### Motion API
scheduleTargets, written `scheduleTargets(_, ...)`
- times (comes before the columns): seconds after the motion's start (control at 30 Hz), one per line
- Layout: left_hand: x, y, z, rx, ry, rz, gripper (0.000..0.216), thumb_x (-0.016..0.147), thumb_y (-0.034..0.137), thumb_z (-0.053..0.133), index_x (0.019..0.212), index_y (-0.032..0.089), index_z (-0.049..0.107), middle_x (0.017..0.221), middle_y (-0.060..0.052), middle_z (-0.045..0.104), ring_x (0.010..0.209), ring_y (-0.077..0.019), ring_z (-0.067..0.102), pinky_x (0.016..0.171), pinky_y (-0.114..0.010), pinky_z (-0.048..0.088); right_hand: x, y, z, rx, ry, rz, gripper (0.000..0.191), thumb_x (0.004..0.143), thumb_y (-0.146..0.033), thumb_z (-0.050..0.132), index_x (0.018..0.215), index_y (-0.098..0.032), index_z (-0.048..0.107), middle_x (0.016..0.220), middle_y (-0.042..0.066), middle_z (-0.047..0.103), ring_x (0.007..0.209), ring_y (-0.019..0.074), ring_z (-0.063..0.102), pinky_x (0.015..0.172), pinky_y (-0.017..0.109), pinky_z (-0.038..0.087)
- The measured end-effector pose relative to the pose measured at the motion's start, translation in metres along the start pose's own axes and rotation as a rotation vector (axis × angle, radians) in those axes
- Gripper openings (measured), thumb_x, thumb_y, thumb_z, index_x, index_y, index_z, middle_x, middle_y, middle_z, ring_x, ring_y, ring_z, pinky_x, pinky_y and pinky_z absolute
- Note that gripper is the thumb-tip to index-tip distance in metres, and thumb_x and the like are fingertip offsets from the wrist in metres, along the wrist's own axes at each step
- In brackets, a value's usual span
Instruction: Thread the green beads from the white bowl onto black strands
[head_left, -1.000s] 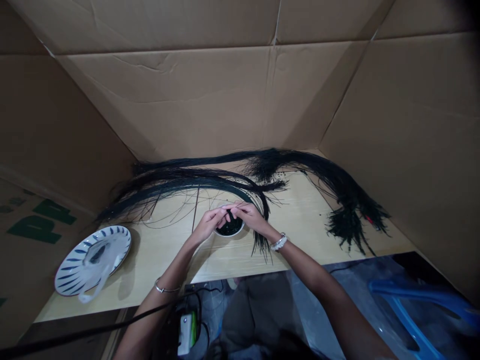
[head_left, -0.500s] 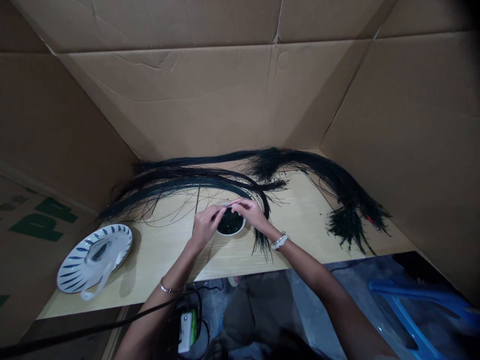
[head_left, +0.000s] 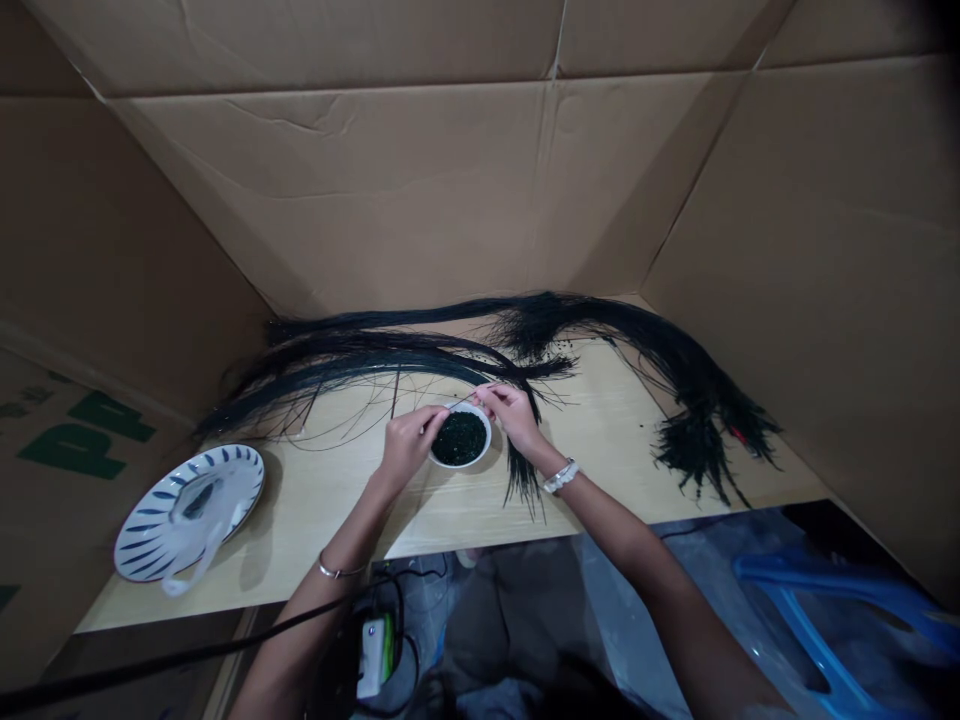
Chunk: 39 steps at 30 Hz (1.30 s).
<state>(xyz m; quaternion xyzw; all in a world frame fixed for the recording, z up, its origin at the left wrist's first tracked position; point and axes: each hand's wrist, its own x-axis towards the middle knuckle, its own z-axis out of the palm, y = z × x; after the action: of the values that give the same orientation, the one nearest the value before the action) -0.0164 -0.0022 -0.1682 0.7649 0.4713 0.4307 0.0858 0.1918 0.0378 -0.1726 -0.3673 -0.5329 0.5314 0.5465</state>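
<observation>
A small white bowl [head_left: 480,452] full of tiny dark beads stands on the pale wooden table [head_left: 450,505]. My left hand [head_left: 409,440] rests at the bowl's left rim, fingers curled in a pinch. My right hand [head_left: 511,410] sits at the bowl's right rim, fingertips pinched on a thin strand that runs toward the left hand. Long black strands [head_left: 360,360] fan across the table behind the bowl. A short black bundle [head_left: 522,478] lies under my right wrist.
A blue-striped plate [head_left: 150,525] holding a crumpled clear plastic bag sits at the table's left. A thick black tasselled bundle [head_left: 705,425] lies at the right. Cardboard walls [head_left: 420,190] enclose the table. A blue plastic stool [head_left: 825,610] stands below right.
Both hands have drawn apart from above the bowl to its two rims, uncovering the beads. The strand now stretches between them.
</observation>
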Motion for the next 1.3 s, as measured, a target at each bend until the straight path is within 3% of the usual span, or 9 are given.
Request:
scheduleTargets(0.23, 0.010, -0.043, -0.024, 0.323, 0.040, 0.081, 0.043, 0.105, 0.047, 0.048, 0.094, 0.019, 0.078, 0.090, -0.009, 0.081, 0.077, -0.0206, 0.074, 0.071, -0.029, 0.048, 0.013, 0.002, -0.016, 0.214, 0.177, 0.003, 0.037, 0.079, -0.054, 0.081, 0.089, -0.019, 0.079, 0.081, 0.002, 0.069, 0.058, 0.0068, 0.046, 0.050, 0.020, 0.033)
scheduleTargets(0.57, 0.015, -0.105, -0.054, 0.458, 0.041, -0.075, 0.039, 0.103, 0.045, 0.047, 0.094, 0.018, 0.075, 0.094, -0.012, 0.079, 0.080, -0.0228, 0.070, 0.069, -0.029, 0.044, 0.025, 0.004, -0.026, 0.241, 0.334, 0.047, 0.048, 0.066, -0.060, 0.084, 0.086, -0.017, 0.073, 0.077, 0.001, 0.067, 0.057, 0.0064, 0.044, 0.049, 0.020, 0.031)
scheduleTargets(0.83, 0.017, -0.123, -0.064, 0.361, 0.010, -0.122, 0.032, 0.100, 0.039, 0.049, 0.090, 0.018, 0.070, 0.095, -0.013, 0.075, 0.087, -0.0244, 0.068, 0.078, -0.032, 0.049, 0.036, 0.000, -0.051, 0.314, 0.427, -0.057, 0.042, 0.068, -0.052, 0.086, 0.087, -0.017, 0.074, 0.079, 0.000, 0.067, 0.058, 0.0047, 0.044, 0.050, 0.018, 0.032)
scheduleTargets(1.03, 0.018, -0.129, -0.062, 0.352, -0.007, -0.156, 0.033, 0.100, 0.040, 0.048, 0.093, 0.018, 0.070, 0.097, -0.013, 0.075, 0.090, -0.0250, 0.067, 0.082, -0.034, 0.049, 0.048, -0.007, -0.090, 0.383, 0.600, -0.132, 0.043, 0.068, -0.050, 0.086, 0.088, -0.016, 0.069, 0.077, -0.002, 0.062, 0.058, 0.0040, 0.042, 0.049, 0.018, 0.027)
scheduleTargets(1.17, 0.017, -0.132, -0.064, 0.353, 0.008, -0.183, 0.033, 0.100, 0.041, 0.048, 0.091, 0.018, 0.069, 0.098, -0.013, 0.075, 0.090, -0.0257, 0.067, 0.083, -0.035, 0.049, 0.051, -0.014, -0.116, 0.397, 0.722, -0.188, 0.036, 0.076, -0.045, 0.080, 0.091, -0.016, 0.064, 0.080, -0.002, 0.059, 0.058, 0.0046, 0.038, 0.049, 0.021, 0.025)
scheduleTargets(1.3, 0.015, -0.135, -0.068, 0.357, 0.023, -0.252, 0.036, 0.099, 0.045, 0.045, 0.092, 0.019, 0.069, 0.098, -0.012, 0.075, 0.091, -0.0263, 0.067, 0.084, -0.036, 0.050, 0.051, -0.017, -0.120, 0.383, 0.732, -0.196, 0.035, 0.081, -0.045, 0.075, 0.095, -0.016, 0.062, 0.081, -0.003, 0.057, 0.058, 0.0044, 0.036, 0.049, 0.022, 0.024)
